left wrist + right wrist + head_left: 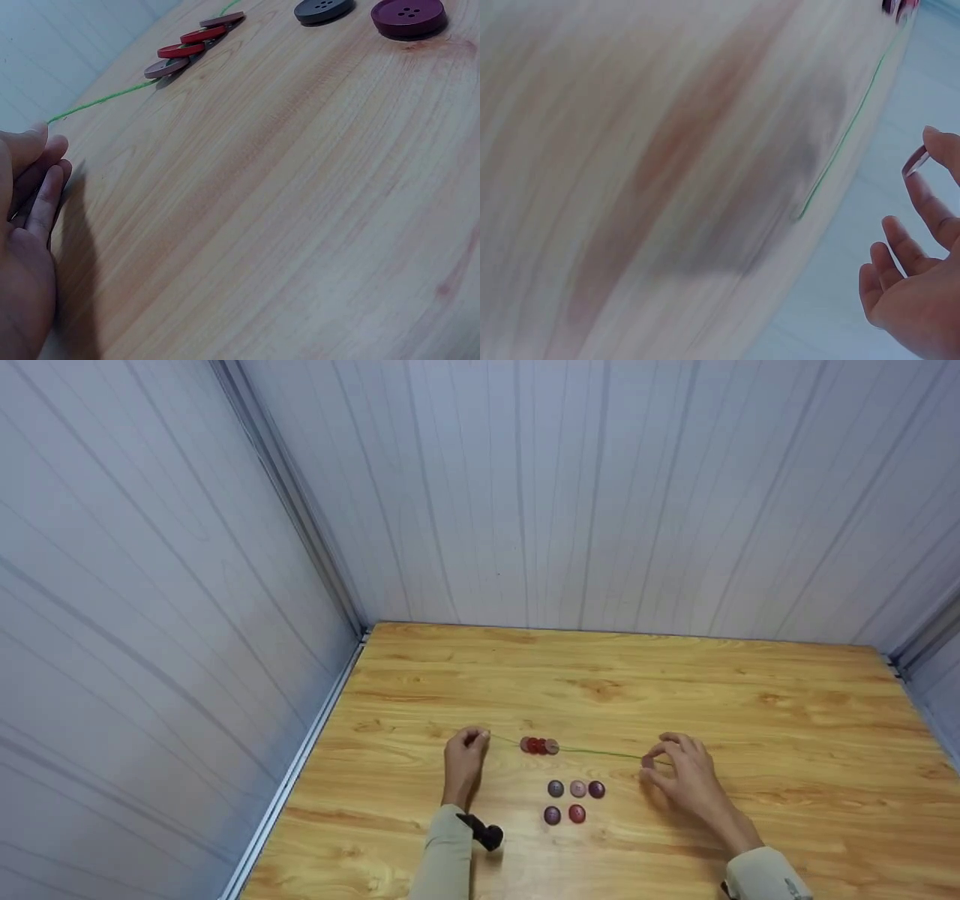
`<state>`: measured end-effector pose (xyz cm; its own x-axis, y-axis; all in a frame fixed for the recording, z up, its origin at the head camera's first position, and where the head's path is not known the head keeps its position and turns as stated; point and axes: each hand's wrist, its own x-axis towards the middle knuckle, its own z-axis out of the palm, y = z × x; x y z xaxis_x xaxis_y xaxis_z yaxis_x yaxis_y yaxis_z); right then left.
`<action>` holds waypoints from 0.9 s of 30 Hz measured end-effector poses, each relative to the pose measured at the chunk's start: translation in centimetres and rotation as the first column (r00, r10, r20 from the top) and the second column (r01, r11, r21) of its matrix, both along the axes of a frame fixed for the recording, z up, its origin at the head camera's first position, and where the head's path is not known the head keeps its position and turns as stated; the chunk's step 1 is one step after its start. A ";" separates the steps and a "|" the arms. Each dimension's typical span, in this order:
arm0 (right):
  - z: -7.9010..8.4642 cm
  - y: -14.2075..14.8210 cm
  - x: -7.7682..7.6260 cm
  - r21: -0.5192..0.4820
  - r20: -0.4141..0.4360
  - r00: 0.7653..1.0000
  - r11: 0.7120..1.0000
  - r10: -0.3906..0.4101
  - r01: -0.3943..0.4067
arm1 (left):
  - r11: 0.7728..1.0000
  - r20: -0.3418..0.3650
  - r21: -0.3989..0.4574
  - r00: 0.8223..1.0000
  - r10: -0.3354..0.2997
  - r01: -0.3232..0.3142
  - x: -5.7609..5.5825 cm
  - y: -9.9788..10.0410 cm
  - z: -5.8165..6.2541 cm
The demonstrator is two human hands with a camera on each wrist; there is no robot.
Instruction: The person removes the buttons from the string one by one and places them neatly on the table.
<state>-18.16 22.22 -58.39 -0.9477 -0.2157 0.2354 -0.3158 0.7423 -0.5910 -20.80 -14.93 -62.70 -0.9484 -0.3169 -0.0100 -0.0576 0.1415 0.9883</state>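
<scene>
My left hand (463, 757) pinches one end of a green string (105, 99) between thumb and fingertips. Several red and pinkish-brown buttons (540, 746) sit overlapping in a row on that string, to the right of the left hand. Farther right, my right hand (686, 772) pinches a pinkish-brown button (915, 160) by its rim between thumb and index finger, its other fingers spread loosely. The string's right-hand end reaches close to this button in the head view. In the right wrist view that end appears apart from the button, over the table.
Loose buttons lie in two short rows between the hands: grey (555, 788), pink (577, 788) and dark purple (596, 789), then purple (552, 815) and red (577, 814) nearer me. The wooden table (600, 690) meets pale panel walls (525, 510) behind and at the left.
</scene>
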 end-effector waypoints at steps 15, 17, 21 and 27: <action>-0.4 -4.1 2.1 0.093 -0.008 0.989 0.985 0.150 -0.148 | 0.999 0.001 -0.034 1.000 0.003 -0.003 -0.1 0.0 0.1; -0.5 -4.5 2.3 0.116 0.000 0.985 0.978 0.174 -0.173 | 0.999 0.002 -0.037 1.000 0.004 -0.004 -0.1 0.0 0.2; -0.6 -5.3 2.6 0.157 0.009 0.977 0.965 0.211 -0.210 | 0.999 0.003 -0.042 1.000 0.006 -0.005 -0.1 0.0 0.2; -0.9 -6.0 3.2 0.193 0.013 0.964 0.945 0.265 -0.263 | 0.999 0.007 -0.035 1.000 0.015 -0.014 -0.1 0.0 0.2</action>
